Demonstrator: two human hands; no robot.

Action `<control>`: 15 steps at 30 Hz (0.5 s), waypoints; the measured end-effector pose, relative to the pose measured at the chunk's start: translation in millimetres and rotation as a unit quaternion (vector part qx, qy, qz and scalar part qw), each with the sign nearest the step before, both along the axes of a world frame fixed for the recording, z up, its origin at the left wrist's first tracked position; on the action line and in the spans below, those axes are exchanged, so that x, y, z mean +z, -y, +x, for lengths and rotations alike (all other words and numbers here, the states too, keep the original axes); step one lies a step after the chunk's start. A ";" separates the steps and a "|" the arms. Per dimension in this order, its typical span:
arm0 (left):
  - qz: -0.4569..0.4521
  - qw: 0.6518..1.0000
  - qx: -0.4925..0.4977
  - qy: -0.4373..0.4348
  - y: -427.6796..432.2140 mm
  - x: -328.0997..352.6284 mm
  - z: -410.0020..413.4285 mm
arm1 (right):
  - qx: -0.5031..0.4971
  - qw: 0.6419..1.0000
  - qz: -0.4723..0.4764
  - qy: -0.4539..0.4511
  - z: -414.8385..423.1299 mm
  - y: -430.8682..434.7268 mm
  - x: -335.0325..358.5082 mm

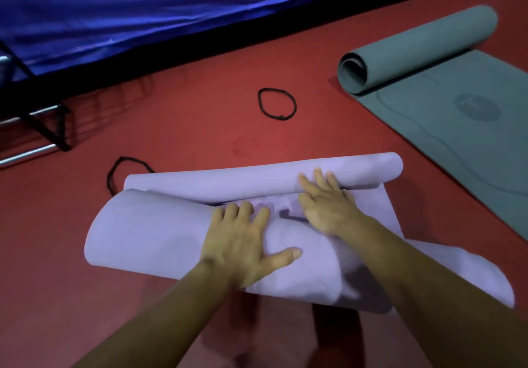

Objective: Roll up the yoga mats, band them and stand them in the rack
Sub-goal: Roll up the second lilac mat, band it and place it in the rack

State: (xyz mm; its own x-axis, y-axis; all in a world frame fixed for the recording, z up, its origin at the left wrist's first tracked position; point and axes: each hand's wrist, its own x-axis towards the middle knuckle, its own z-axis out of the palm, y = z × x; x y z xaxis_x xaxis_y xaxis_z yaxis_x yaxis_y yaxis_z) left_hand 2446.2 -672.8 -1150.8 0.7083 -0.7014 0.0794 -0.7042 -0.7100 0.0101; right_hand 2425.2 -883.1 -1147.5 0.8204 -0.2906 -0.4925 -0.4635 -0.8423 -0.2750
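Observation:
A lilac yoga mat (pixel 148 233) lies loosely rolled on the red floor in front of me, its far end curled over. My left hand (pixel 245 242) presses flat on top of the near roll, fingers spread. My right hand (pixel 325 204) presses on the mat where the near roll meets the far curl. A black band (pixel 276 103) lies as a loop on the floor beyond the mat. A second black band (pixel 125 167) lies partly under the mat's far left corner. A grey-green mat (pixel 445 104) lies at right, partly rolled at its far end.
A metal rack (pixel 37 127) with black and chrome bars stands at the left edge. Blue fabric (pixel 143 10) hangs along the back, over a dark strip. Red floor (pixel 200 127) stretches between the mats.

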 end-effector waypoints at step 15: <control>0.150 0.937 0.071 -0.308 48.0 42.7 59.0 | 0.003 0.999 -0.045 -0.002 33.1 17.8 3.1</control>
State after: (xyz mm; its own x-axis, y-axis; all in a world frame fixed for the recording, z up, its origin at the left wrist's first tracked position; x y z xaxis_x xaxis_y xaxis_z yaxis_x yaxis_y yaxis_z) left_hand 2505.2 -720.8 -1108.1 0.6430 -0.5218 -0.5606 -0.5284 -0.8321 0.1684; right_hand 2458.3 -901.0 -1144.4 0.8207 -0.3282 -0.4677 -0.4586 -0.8666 -0.1966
